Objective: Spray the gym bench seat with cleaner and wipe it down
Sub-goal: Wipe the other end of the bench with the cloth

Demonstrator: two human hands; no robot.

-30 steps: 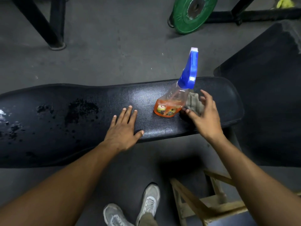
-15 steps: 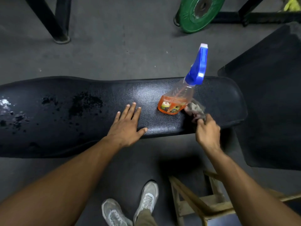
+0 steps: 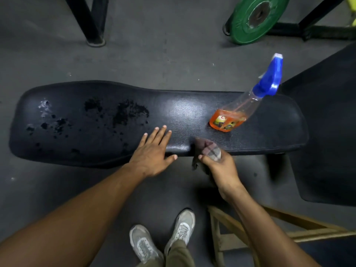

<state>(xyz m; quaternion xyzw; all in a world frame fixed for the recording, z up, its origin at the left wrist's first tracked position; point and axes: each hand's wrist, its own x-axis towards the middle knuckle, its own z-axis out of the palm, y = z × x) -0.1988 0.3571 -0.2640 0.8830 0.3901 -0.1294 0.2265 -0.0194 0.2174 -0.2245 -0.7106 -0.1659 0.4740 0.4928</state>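
The black padded bench seat (image 3: 192,112) runs left to right, with dark wet spray patches (image 3: 129,112) on its left half. A spray bottle (image 3: 242,108) with orange cleaner and a blue trigger head stands on the seat's right part. My left hand (image 3: 154,153) lies flat on the near edge of the seat, fingers apart, holding nothing. My right hand (image 3: 219,166) grips a grey cloth (image 3: 206,149) at the near edge, just right of the left hand and in front of the bottle. Part of the cloth hangs below the hand.
A green weight plate (image 3: 254,18) leans on a black frame at the back right. A black rack leg (image 3: 90,22) stands at the back left. Another dark pad (image 3: 331,122) lies to the right. A wooden stool (image 3: 231,234) stands by my feet (image 3: 163,237).
My right hand closed on the cloth beside the bottle and pulled it left and toward me, to the seat's near edge. The left hand stayed flat on the seat.
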